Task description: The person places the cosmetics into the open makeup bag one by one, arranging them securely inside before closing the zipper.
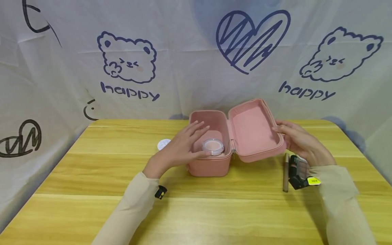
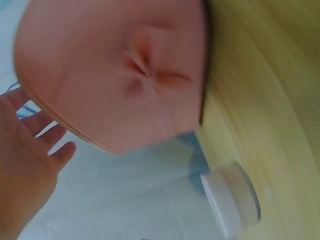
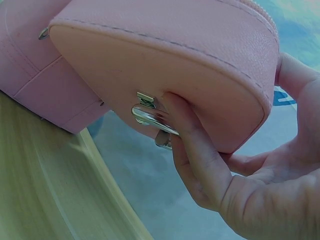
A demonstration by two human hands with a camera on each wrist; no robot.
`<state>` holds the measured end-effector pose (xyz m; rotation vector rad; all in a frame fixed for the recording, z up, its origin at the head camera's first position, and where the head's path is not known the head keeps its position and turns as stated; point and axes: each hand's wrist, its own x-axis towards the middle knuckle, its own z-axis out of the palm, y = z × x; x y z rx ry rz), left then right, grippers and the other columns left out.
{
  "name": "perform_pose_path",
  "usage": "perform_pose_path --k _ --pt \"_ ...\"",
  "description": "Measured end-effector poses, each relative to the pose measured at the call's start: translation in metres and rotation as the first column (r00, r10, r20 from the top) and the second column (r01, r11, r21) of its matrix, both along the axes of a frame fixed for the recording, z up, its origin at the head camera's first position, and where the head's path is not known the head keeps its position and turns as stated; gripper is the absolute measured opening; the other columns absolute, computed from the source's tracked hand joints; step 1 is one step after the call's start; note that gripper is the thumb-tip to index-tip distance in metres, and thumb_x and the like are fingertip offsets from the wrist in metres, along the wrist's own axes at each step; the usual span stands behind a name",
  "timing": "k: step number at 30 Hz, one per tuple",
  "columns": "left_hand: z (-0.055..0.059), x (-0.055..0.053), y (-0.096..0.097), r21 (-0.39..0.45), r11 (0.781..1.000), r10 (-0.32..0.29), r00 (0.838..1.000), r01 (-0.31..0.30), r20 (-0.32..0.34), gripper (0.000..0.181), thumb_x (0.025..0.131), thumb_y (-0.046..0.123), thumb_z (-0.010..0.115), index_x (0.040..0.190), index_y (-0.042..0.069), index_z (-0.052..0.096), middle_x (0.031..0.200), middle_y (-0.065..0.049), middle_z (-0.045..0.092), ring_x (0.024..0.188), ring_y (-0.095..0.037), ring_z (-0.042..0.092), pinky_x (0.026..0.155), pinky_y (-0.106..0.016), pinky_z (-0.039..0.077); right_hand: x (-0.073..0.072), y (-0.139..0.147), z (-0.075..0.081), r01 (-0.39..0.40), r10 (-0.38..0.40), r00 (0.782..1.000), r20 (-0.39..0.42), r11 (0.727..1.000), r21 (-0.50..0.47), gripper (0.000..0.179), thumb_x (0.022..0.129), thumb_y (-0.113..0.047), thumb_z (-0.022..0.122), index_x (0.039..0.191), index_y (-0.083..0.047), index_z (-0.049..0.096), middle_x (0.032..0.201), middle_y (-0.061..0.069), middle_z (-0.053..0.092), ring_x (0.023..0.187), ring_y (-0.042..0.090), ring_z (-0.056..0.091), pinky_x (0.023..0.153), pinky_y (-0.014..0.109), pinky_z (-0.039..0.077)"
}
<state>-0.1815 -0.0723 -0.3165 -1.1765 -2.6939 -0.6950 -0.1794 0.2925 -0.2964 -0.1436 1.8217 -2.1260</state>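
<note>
A pink cosmetic case (image 1: pixel 209 166) stands with its lid (image 1: pixel 252 129) swung out to the right. Inside its body lies a round compact (image 1: pixel 213 146) with a clear rim and beige centre. My left hand (image 1: pixel 186 144) hovers over the case's left side, fingers spread and holding nothing, the thumb close by the compact. In the left wrist view, that hand (image 2: pixel 30 160) shows beside the case's rim. My right hand (image 1: pixel 301 141) grips the lid's outer edge, thumb on the rim and fingers behind. A metal handle fitting (image 3: pixel 150 116) shows beside these fingers in the right wrist view.
To the left of the case sits a white round jar (image 1: pixel 163 144), partly behind my left hand. Near my right wrist lie a slim brown tube (image 1: pixel 286 173), a black-capped tube (image 1: pixel 293 165) and a dark palette (image 1: pixel 302 168). A printed cloth (image 1: pixel 183 61) hangs behind the table.
</note>
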Motion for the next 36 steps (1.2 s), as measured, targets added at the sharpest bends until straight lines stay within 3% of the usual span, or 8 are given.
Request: perform_pose_path --k 2,4,7,16,22,36 --pt "-0.005 -0.001 -0.003 -0.068 0.998 -0.007 0.990 -0.003 -0.139 0.079 0.091 0.061 0.050 0.147 0.006 0.039 0.153 -0.018 0.030 0.141 -0.037 0.023 0.112 -0.051 0.020 0.000 0.000 0.000 0.000 0.000 1.000 0.000 1.000 -0.002 0.042 0.097 -0.010 0.052 0.133 0.000 0.031 0.104 0.006 0.062 0.086 0.017 0.066 0.074 0.030 0.055" --pt "-0.010 -0.001 -0.007 -0.101 0.995 -0.017 0.970 -0.008 -0.243 0.085 0.092 0.070 0.033 0.146 0.005 0.042 0.152 -0.020 0.031 0.139 -0.039 0.027 0.111 -0.051 0.023 -0.001 0.001 0.000 0.002 -0.002 1.000 0.000 1.000 0.000 0.042 0.097 -0.010 0.052 0.133 0.000 0.032 0.105 0.006 0.061 0.086 0.017 0.066 0.074 0.030 0.055" --pt "-0.014 -0.002 -0.012 -0.131 0.991 -0.030 0.944 -0.014 -0.329 0.096 0.089 0.075 0.009 0.145 0.004 0.042 0.152 -0.022 0.029 0.138 -0.039 0.029 0.111 -0.049 0.024 -0.001 0.001 0.000 0.007 -0.007 1.000 0.003 1.000 0.005 0.044 0.098 -0.010 0.053 0.134 0.001 0.031 0.105 0.006 0.061 0.087 0.017 0.066 0.075 0.030 0.055" --pt "-0.005 -0.007 -0.033 -0.237 0.967 0.008 0.944 -0.091 -0.330 0.098 0.087 0.073 -0.002 0.151 0.006 0.032 0.156 -0.019 0.021 0.142 -0.036 0.020 0.115 -0.047 0.013 -0.001 0.001 0.000 0.008 -0.008 1.000 0.004 1.000 0.024 0.050 0.098 -0.011 0.052 0.139 0.003 0.027 0.106 0.006 0.061 0.087 0.018 0.066 0.075 0.031 0.055" --pt "-0.011 -0.012 -0.053 -0.272 0.951 0.059 0.950 -0.146 -0.306 0.099 0.086 0.075 -0.004 0.152 0.010 0.030 0.159 -0.013 0.017 0.144 -0.034 0.010 0.115 -0.047 0.001 -0.001 0.001 0.000 0.008 -0.008 1.000 0.002 0.999 0.035 0.051 0.099 -0.012 0.051 0.140 0.004 0.026 0.106 0.005 0.062 0.087 0.017 0.067 0.076 0.030 0.055" --pt "-0.019 -0.022 -0.077 -0.325 0.925 0.112 0.960 -0.195 -0.256 0.100 0.085 0.074 -0.007 0.149 0.010 0.037 0.157 -0.013 0.022 0.144 -0.034 0.013 0.114 -0.053 0.009 0.000 0.000 0.003 0.009 -0.009 1.000 0.013 0.999 0.030 0.061 0.099 -0.012 0.053 0.146 0.007 0.018 0.107 0.004 0.062 0.088 0.017 0.066 0.076 0.030 0.055"
